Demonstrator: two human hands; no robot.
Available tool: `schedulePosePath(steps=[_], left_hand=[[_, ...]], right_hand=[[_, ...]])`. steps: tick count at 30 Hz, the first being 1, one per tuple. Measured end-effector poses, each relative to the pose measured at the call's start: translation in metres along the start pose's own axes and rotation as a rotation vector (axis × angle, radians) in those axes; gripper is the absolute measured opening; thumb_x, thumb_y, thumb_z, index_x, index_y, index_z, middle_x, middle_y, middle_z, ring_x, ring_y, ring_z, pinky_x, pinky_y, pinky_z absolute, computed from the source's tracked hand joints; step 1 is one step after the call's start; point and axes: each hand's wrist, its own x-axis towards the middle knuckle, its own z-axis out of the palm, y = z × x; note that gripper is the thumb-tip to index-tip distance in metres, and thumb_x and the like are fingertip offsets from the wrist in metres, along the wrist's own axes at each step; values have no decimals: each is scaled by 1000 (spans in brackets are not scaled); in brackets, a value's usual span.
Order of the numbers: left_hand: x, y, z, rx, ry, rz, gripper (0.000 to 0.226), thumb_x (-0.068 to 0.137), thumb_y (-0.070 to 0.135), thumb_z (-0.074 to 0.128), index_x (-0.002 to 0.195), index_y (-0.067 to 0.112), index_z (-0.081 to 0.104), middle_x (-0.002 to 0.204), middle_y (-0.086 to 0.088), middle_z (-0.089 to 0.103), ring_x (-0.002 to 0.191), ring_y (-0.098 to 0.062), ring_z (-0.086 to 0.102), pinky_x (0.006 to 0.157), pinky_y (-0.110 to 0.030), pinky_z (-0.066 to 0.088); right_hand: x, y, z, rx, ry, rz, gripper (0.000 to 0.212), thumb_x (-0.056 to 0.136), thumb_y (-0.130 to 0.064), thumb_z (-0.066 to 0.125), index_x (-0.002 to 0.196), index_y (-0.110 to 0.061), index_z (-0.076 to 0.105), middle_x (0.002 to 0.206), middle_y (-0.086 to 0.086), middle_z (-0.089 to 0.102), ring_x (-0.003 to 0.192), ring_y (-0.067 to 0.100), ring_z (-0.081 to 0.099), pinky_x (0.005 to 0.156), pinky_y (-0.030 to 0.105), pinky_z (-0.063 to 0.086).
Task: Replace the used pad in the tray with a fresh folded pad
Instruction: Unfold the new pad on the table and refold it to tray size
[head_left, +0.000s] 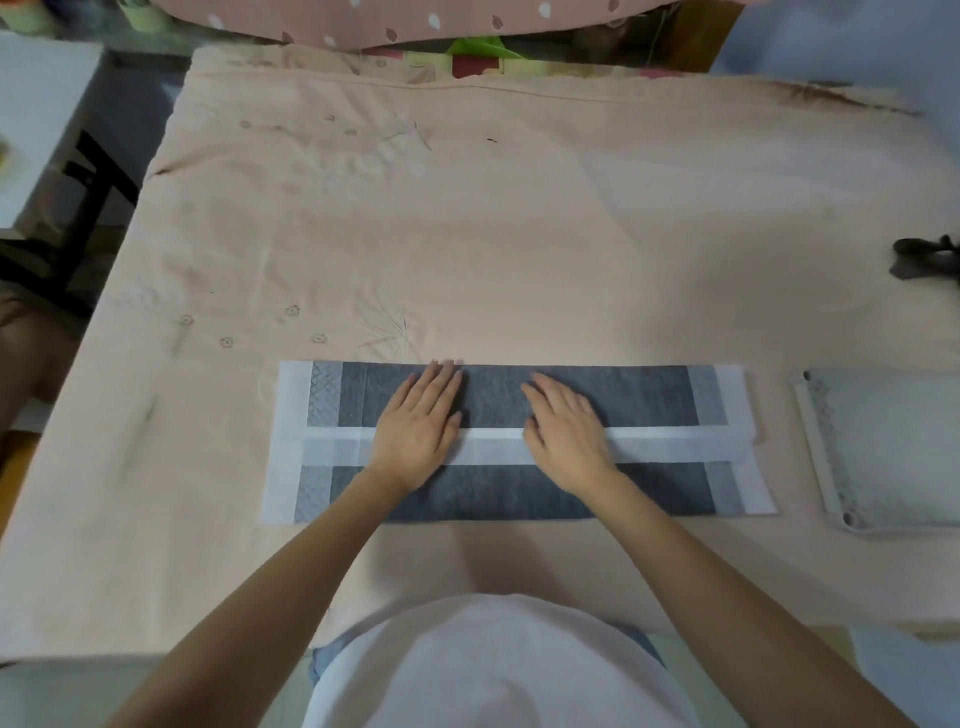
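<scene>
Peach-pink cloth (519, 234), faintly embroidered with small flowers, is covering the whole desk and carrying everything in view. Beyond its far edge a pink spotted fabric (415, 21) is lying, and a white side table (36, 130) on black legs is standing off to the left.

Near the front of the desk a long pad (649, 395) is lying folded lengthwise, its two dark grey flaps meeting along a white band running through the middle, with white borders showing at both ends.

Well to the right of it, near the edge of the view, a pale grey tray (821, 457) is sitting with a light quilted pad (893, 441) lying inside it. Farther back on the right a small dark object (924, 257) is resting on the cloth, too blurred to identify.

Both hands are pressing flat on the middle of the folded pad, fingers straight and pointing away from the person: the left hand (421, 426) over the seam, the right hand (566, 426) just beside it, the two apart.
</scene>
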Motion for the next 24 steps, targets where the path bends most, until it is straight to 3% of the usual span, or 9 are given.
schedulePosePath(steps=[3, 5, 9, 14, 24], left_hand=[[8, 11, 11, -25, -83, -90, 57, 101, 37, 21, 141, 2, 41, 149, -12, 38, 139, -27, 34, 113, -42, 21], [10, 12, 18, -42, -130, -151, 62, 102, 39, 11, 142, 0, 39, 149, -15, 36, 139, -28, 33, 114, -43, 19], [7, 6, 28, -47, -131, -191, 62, 101, 38, 13, 143, 0, 37, 151, -15, 33, 141, -28, 29, 115, -44, 18], [8, 5, 33, -28, -117, -214, 58, 98, 34, 26, 146, 3, 32, 153, -11, 28, 144, -23, 22, 117, -42, 16], [8, 5, 31, -4, -124, -223, 58, 97, 35, 26, 147, 5, 27, 155, -9, 24, 145, -20, 18, 119, -41, 12]], right_hand=[[16, -31, 12, -42, -124, -29, 67, 91, -39, 5, 149, -8, 21, 158, 8, 15, 146, 21, 11, 119, 38, 5], [24, -45, 21, -87, -143, -30, 69, 91, -41, -2, 149, -9, 13, 158, 8, 7, 147, 20, 2, 119, 39, -2], [33, -54, 37, -127, -136, -21, 65, 94, -42, 1, 149, -8, 13, 158, 9, 7, 146, 21, 2, 119, 42, 1], [32, -38, 47, -113, -97, -3, 59, 99, -39, 16, 147, -5, 23, 156, 11, 19, 145, 22, 15, 117, 41, 11], [17, 7, 42, -73, -71, 15, 57, 100, -34, 20, 149, -5, 17, 158, 9, 12, 146, 20, 7, 118, 39, 10]])
